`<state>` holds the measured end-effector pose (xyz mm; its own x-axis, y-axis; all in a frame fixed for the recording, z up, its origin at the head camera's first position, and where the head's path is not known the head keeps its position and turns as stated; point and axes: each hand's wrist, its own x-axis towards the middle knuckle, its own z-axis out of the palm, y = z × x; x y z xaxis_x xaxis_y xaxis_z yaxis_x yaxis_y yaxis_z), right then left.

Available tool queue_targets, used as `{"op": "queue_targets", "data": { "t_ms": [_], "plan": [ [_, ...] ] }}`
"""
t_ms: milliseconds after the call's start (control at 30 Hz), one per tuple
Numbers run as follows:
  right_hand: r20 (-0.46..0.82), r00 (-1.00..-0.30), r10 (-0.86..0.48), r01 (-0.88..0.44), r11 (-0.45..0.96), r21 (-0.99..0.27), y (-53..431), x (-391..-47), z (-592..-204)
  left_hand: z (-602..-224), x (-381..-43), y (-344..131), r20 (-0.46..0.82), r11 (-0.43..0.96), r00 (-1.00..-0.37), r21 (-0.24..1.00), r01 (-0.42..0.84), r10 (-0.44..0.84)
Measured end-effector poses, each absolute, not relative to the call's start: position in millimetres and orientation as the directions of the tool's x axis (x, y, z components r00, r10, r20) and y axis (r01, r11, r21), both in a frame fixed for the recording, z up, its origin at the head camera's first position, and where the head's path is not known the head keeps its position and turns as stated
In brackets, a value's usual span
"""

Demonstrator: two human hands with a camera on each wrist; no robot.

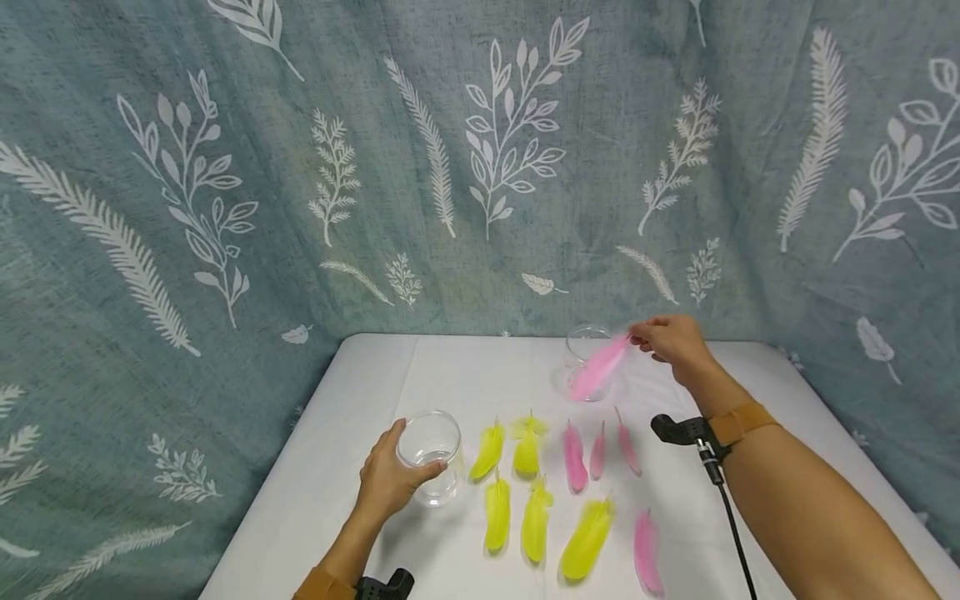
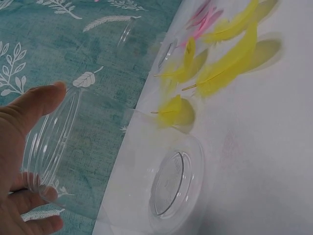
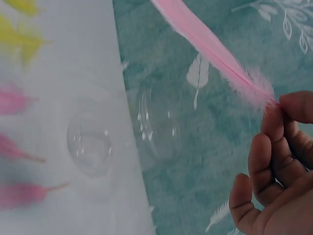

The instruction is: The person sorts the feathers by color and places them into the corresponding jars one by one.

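Note:
My left hand (image 1: 390, 475) grips a clear jar (image 1: 433, 454) near its rim, thumb on one side and fingers on the other. In the left wrist view the jar's round base (image 2: 168, 186) shows, and nothing is seen inside. At the back right, my right hand (image 1: 673, 343) pinches a pink feather (image 1: 598, 370) by its quill, the plume hanging down to the left. That plume is in front of a second clear jar (image 1: 579, 353) and partly covers it in the head view. The right wrist view shows this feather (image 3: 215, 54) beside the jar, apart from its opening.
Several yellow feathers (image 1: 536, 521) lie mid-table, right of the held jar. Three pink feathers (image 1: 574, 458) lie in a row farther right, with another pink feather (image 1: 647, 554) near the front. A patterned cloth (image 1: 450, 167) hangs behind the white table (image 1: 390, 375).

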<state>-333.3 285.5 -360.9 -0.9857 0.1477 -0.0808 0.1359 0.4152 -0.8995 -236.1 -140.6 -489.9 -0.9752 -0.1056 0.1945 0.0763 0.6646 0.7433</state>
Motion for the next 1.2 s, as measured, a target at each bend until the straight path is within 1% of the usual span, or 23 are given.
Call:
{"op": "queue_targets", "data": {
  "t_ms": [167, 400, 533, 700, 967, 1100, 1200],
  "plan": [
    [-0.041, -0.986, 0.162, 0.094, 0.331, -0.939, 259.8, -330.6, -348.7, -490.9, -235.1, -140.6, 0.206, 0.663, -0.972, 0.744, 0.082, -0.11],
    [-0.013, -0.987, 0.158, 0.053, 0.251, -0.967, 226.6, -328.7, -340.5, -491.0, -234.8, -140.1, 0.201, 0.657, -0.973, 0.75, 0.078, -0.114],
    [0.012, -0.987, 0.158, 0.023, 0.217, -0.976, 204.9, -328.9, -340.4, -491.0, -234.8, -140.4, 0.196, 0.652, -0.974, 0.754, 0.076, -0.113],
    [0.045, -0.989, 0.139, -0.017, 0.193, -0.981, 175.2, -327.9, -340.2, -491.8, -234.8, -140.4, 0.218, 0.653, -0.97, 0.751, 0.096, -0.108],
    [0.097, -0.992, 0.076, -0.081, 0.193, -0.978, 129.1, -320.3, -348.2, -491.7, -236.7, -140.3, 0.223, 0.653, -0.97, 0.75, 0.105, -0.1],
    [0.132, -0.99, 0.055, -0.116, 0.235, -0.965, 109.1, -315.3, -358.0, -492.3, -236.3, -140.9, 0.216, 0.653, -0.971, 0.751, 0.097, -0.104],
    [0.134, -0.989, 0.061, -0.112, 0.278, -0.954, 95.9, -311.6, -364.6, -493.0, -236.3, -141.3, 0.216, 0.653, -0.971, 0.751, 0.098, -0.102]
  ]
}}
